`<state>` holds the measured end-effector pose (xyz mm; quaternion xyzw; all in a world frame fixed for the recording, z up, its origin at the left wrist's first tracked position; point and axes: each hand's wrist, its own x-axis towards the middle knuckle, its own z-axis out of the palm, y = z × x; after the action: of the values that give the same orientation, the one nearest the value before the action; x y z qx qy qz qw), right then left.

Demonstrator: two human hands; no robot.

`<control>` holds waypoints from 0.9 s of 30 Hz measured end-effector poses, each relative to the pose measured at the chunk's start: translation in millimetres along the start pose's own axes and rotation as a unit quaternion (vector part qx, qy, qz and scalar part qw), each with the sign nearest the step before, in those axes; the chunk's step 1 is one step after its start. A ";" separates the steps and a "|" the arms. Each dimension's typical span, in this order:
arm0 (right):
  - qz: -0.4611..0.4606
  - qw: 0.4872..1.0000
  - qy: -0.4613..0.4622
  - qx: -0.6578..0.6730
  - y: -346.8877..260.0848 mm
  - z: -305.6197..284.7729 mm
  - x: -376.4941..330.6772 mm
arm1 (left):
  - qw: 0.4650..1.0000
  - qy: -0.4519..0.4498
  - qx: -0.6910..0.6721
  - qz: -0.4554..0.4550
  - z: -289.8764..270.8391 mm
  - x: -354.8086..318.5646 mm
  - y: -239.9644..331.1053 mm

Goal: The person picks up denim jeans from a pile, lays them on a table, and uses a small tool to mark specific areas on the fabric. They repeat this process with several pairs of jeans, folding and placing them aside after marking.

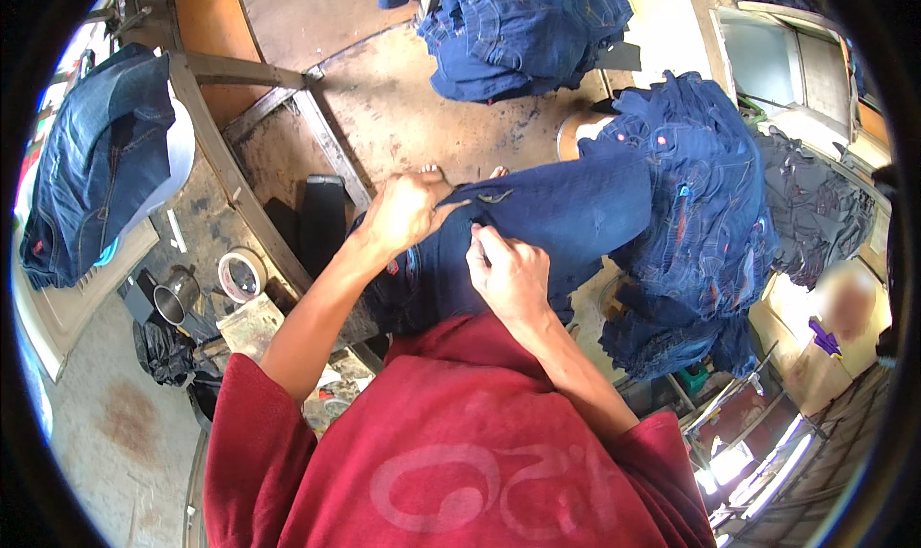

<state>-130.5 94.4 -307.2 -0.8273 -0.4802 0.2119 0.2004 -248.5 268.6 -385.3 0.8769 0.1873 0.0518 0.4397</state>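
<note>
Lying in front of the shirt (460,423), the denim (576,198) sits pinched in the left hand (408,209) and right hand (515,272), both curled nearly closed; uneven tugging could strain it, or snag it on the pile (700,203).

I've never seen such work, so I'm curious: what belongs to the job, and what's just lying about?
In use:
blue denim garment, in left hand and right hand
probably the denim heap beside it

Apparently lying about:
tape roll
metal mug
black plastic bag
purple object
</note>
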 end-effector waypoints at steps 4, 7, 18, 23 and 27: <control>0.010 0.999 -0.026 0.015 2.1 0.0 -5.1 | 1.000 -0.007 0.014 -0.019 -0.1 0.9 1.6; -0.006 0.999 0.019 0.050 1.1 1.7 -13.6 | 1.000 0.008 0.023 -0.013 1.9 1.2 1.5; -0.006 0.999 0.023 0.033 2.4 3.9 -22.6 | 0.999 0.021 0.028 -0.013 3.2 2.7 3.2; -0.007 1.000 -0.025 -0.008 2.8 1.8 -23.7 | 0.999 0.032 0.006 -0.029 4.1 2.6 5.1; 0.001 1.000 0.000 0.020 3.8 -0.2 -22.3 | 0.999 0.027 0.023 -0.032 3.7 3.4 5.7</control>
<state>-137.7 73.0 -305.5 -0.8233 -0.4755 0.2218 0.2164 -242.8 264.0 -383.3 0.8786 0.2281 0.0571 0.4157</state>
